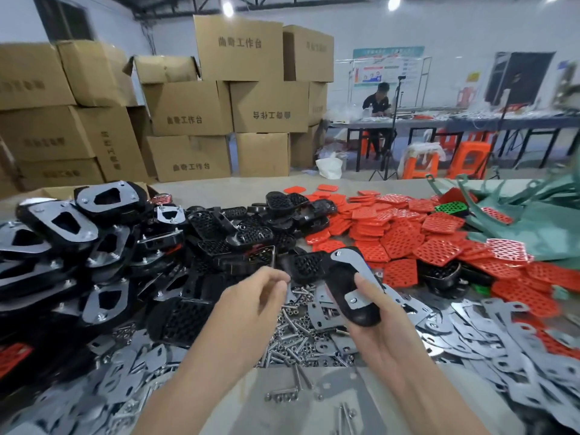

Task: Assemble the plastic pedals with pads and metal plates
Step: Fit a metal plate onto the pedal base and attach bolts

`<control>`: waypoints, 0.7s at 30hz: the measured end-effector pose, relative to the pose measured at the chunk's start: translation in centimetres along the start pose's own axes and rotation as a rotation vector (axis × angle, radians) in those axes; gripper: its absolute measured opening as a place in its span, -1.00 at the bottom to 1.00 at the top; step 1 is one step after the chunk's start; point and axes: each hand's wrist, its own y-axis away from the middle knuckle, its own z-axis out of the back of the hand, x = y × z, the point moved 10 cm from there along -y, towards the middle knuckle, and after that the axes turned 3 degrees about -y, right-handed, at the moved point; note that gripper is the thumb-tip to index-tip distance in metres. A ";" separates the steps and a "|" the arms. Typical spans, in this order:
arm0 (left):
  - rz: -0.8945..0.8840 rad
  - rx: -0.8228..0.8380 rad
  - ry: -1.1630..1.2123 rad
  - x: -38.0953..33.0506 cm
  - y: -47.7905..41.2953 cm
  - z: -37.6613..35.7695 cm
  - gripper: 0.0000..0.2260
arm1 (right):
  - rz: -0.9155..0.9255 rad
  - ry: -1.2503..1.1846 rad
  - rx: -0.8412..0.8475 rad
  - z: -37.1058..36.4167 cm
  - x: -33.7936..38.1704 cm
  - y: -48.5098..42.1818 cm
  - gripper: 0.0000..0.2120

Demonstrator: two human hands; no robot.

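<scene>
A black plastic pedal (340, 288), metal plate (351, 262) on top, is being gripped in the right hand (387, 331), thumb on the plate. Just left, the left hand (254, 296) is being held with fingertips together; anything pinched cannot be told. Screws (293, 331) are lying beneath on the tabletop (238, 400), red pads (405, 237) beyond.

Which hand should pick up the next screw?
Probably the left hand: it hovers right above the screws. The right hand is busy gripping the pedal with its metal plate.
</scene>
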 end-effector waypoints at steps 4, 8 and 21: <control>-0.009 0.240 -0.223 -0.8 1.8 -2.3 -0.85 | 0.003 -0.041 0.022 -0.1 0.3 0.8 -0.65; -0.074 0.311 -0.363 -2.1 2.8 -4.7 -0.81 | 0.015 -0.063 0.028 0.0 0.9 1.1 -0.64; -0.302 0.424 -0.486 -2.4 7.2 -9.9 -0.55 | 0.073 -0.187 -0.005 1.2 2.6 0.3 -0.59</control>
